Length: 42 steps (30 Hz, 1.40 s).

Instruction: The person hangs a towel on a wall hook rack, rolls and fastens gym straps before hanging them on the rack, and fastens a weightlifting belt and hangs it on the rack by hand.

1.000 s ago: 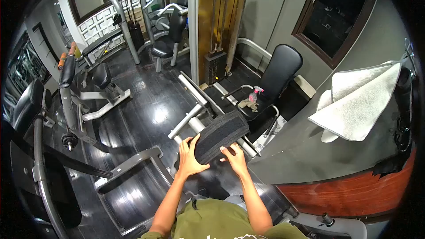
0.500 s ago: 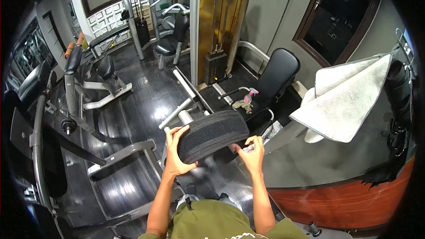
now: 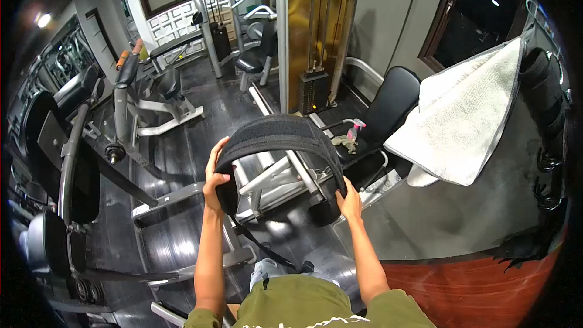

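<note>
A wide black weightlifting belt point(image 3: 270, 130) is held out in front of my body, bowed into an arch with its middle at the top. My left hand point(image 3: 215, 177) is closed round the belt's left side, thumb on the inner face. On the other side, my right hand point(image 3: 350, 201) grips the right end. A thin black strap point(image 3: 264, 244) dangles from the left end toward my feet. Through the arch, the grey frame of a gym machine shows.
Ahead stands a weight-stack machine point(image 3: 313, 54) with a black padded seat point(image 3: 398, 97). A pink-topped spray bottle point(image 3: 356, 129) and a crumpled cloth point(image 3: 345, 144) rest there. A white towel point(image 3: 467, 109) hangs at right above a dark surface with a reddish wooden side point(image 3: 461, 285). More gym machines stand left.
The belt has gone from a flatter, tilted band to an open arch. Both my hands have moved apart to its two sides, and the dangling strap now shows.
</note>
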Tool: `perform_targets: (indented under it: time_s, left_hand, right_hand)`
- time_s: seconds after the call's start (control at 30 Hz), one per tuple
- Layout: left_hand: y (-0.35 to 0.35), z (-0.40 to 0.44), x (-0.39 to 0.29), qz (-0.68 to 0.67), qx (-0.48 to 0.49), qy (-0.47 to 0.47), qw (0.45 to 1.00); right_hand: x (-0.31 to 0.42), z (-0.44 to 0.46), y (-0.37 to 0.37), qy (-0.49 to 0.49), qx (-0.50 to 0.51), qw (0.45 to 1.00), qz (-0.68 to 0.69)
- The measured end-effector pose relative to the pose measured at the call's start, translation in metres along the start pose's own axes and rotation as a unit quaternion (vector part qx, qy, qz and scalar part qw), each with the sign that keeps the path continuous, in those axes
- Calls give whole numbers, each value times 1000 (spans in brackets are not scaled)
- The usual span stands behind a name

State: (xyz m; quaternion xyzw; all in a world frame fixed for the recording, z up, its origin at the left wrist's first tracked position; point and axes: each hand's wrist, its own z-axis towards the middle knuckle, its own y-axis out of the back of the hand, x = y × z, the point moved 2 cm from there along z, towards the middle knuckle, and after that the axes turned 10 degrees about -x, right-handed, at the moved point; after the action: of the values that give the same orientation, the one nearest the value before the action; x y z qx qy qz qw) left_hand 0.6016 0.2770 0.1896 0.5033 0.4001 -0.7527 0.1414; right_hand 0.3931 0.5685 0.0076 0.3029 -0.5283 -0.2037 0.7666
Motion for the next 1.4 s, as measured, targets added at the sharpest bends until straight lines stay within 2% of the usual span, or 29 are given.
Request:
perform_targets:
  time_s: [0.07,0.17,0.27,0.37,0.5,0.57,0.63,0.7,0.8,0.87,0.9,0.97,1.0,1.1,1.13,1.17,1.2,1.23,1.27,1.3,1.37,1.4]
  left_hand:
    - [0,-4,-8,-14,-16,13,1000]
    - [1,-10,-17,-5,-26,5,1000]
    - [-1,-17,-28,28,-45,2,999]
    - [16,-9,-22,76,-48,-34,995]
    - [20,-1,3,74,-56,-43,995]
    - [29,3,17,109,-48,19,993]
    - [33,0,23,135,-36,86,987]
    - [45,2,35,140,-14,105,984]
    - [70,0,56,106,-53,81,990]
    - [92,1,60,123,-5,82,989]
    - [80,-5,53,139,-8,5,990]
    - [87,-9,55,134,20,43,990]
    - [92,-10,54,119,35,79,989]
    - [103,-11,64,-3,53,182,982]
    - [106,-18,58,-21,9,263,964]
    - [108,-28,50,-28,-7,281,959]
    - [118,-30,58,-171,40,306,936]
    - [131,-30,71,-310,87,324,890]
    - [142,-31,81,-392,99,316,858]
    - [143,-34,79,-394,101,317,857]
    - [140,-35,69,-413,150,195,877]
    - [147,-35,76,-436,110,196,871]
  right_hand:
    - [-21,-6,-8,-25,30,999,-29]
    - [-42,-10,-10,-15,20,999,-38]
    - [-42,-10,10,55,-51,996,-51]
    - [-11,-6,48,86,-131,988,-15]
    - [37,8,82,97,-146,984,-9]
    - [56,16,90,134,-148,980,-8]
    - [82,23,100,154,-143,978,-14]
    - [115,24,107,145,-47,987,-51]
    - [138,36,98,134,-31,989,-47]
    - [152,45,90,114,-20,992,-40]
    - [157,52,85,116,-20,992,-42]
    - [167,67,70,93,25,994,-54]
    - [176,76,65,56,69,994,-61]
    - [176,100,30,52,98,993,-34]
    - [180,110,22,15,151,988,-37]
    - [184,117,13,17,149,988,-40]
    - [183,124,-1,-2,187,982,-32]
    - [184,128,-11,-20,224,974,-22]
    - [191,125,-17,-39,246,968,35]
    - [185,131,-35,-47,266,962,51]
    - [195,118,-56,-136,268,950,89]
    - [192,121,-72,-95,297,949,56]
